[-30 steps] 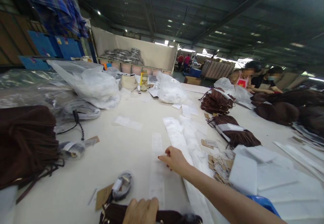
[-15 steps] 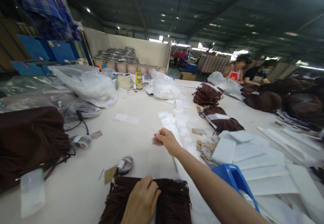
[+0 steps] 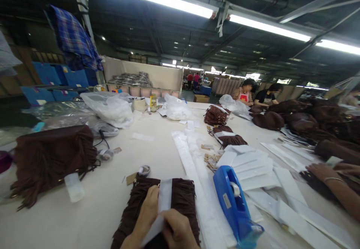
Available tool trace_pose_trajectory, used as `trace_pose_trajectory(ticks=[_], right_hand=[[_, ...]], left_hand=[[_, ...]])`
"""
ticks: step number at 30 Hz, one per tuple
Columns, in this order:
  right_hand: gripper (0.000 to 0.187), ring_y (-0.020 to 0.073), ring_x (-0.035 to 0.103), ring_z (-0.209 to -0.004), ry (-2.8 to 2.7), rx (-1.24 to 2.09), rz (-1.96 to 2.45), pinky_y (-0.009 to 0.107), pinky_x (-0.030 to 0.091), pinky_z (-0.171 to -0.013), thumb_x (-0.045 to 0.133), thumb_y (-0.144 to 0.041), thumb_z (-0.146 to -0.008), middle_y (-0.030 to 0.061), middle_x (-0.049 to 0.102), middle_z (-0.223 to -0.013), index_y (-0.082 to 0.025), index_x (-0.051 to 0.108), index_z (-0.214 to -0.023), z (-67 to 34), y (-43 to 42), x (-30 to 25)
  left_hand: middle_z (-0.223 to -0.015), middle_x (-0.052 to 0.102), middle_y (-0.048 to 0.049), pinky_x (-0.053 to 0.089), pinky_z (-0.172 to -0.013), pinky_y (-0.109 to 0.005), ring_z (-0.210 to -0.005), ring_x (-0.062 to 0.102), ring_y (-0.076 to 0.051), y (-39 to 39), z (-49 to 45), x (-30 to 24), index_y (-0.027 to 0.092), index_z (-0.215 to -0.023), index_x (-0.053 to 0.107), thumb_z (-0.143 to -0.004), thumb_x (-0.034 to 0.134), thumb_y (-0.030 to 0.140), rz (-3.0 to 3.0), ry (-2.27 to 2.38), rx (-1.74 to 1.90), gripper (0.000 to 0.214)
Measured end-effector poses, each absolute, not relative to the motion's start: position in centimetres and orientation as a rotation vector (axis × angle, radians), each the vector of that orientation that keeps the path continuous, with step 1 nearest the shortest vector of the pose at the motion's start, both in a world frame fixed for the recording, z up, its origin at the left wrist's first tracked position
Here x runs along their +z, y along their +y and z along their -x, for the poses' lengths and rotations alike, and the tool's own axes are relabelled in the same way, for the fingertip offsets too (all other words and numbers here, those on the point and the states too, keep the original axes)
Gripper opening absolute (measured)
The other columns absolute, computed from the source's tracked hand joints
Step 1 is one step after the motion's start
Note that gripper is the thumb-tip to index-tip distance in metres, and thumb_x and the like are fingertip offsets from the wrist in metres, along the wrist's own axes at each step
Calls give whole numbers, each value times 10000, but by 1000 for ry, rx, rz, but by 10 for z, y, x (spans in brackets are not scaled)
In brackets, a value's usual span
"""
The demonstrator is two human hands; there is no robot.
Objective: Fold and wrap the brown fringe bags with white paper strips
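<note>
A dark brown fringed bag (image 3: 184, 192) lies on the table directly in front of me. A white strip (image 3: 165, 196) runs over its middle, with a loose length angled down between my hands. My left hand (image 3: 147, 207) presses on the bag along the strip's left side, its fingers curled. My right hand (image 3: 178, 222) is closed in a pinch on the strip, low over the bag. A small tag (image 3: 131, 178) and a clear-wrapped coil (image 3: 144, 171) lie at the bag's top left corner. To the right stands a blue tape dispenser (image 3: 229, 204).
Another brown fringed bag (image 3: 53, 155) sits at left. White sheets (image 3: 255, 166) spread beyond the dispenser; strapped bags (image 3: 229, 136) lie farther back. Another person's hands (image 3: 326, 172) work at far right. Plastic bags (image 3: 109, 108) heap at the back left.
My right hand has come back from over the table to the strip on the bag. My left hand has shifted slightly left. The view has tilted up, and the whole tape dispenser now shows.
</note>
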State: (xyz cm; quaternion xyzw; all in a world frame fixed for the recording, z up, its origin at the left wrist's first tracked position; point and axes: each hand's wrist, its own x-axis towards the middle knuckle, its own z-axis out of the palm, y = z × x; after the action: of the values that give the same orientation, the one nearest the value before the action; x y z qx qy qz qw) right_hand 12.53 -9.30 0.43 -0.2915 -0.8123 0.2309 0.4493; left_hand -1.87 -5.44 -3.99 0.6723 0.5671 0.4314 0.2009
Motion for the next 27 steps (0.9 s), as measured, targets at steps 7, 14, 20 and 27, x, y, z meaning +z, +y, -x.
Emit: trace_pose_trajectory(ticks=[7, 14, 20, 27], right_hand=[[405, 149, 514, -567, -2228, 48, 615, 239, 409, -528, 248, -187, -939, 37, 583, -623, -176, 565, -686, -127, -120, -10], [293, 150, 581, -731, -2117, 109, 569, 241, 495, -689, 318, -131, -922, 64, 635, -745, -157, 584, -800, -134, -147, -7], [192, 150, 580, -850, -2080, 140, 521, 257, 501, -771, 419, -79, -868, 66, 640, -829, -168, 580, -923, -142, -158, -16], [210, 151, 558, -841, -2187, -57, 596, 262, 487, -766, 369, -142, -884, 58, 637, -864, -163, 578, -892, -144, -174, -15]], left_hand=[[-1185, 571, -61, 381, -1026, -395, -1180, 459, -194, -96, 41, 5, 223, -1077, 579, -797, 344, 49, -2491, 1112, 784, 405], [-1154, 590, -99, 412, -998, -360, -1132, 499, -208, -137, 47, 15, 161, -1107, 553, -812, 433, 106, -2610, 920, 592, 323], [-1315, 472, -101, 338, -1054, -435, -1243, 397, -229, -151, 55, 9, 183, -1253, 443, -764, 476, 135, -2614, 951, 477, 492], [-1341, 454, -67, 307, -1066, -380, -1275, 356, -183, -161, 61, -22, 223, -1383, 243, -696, 337, 5, -3046, 869, 660, 727]])
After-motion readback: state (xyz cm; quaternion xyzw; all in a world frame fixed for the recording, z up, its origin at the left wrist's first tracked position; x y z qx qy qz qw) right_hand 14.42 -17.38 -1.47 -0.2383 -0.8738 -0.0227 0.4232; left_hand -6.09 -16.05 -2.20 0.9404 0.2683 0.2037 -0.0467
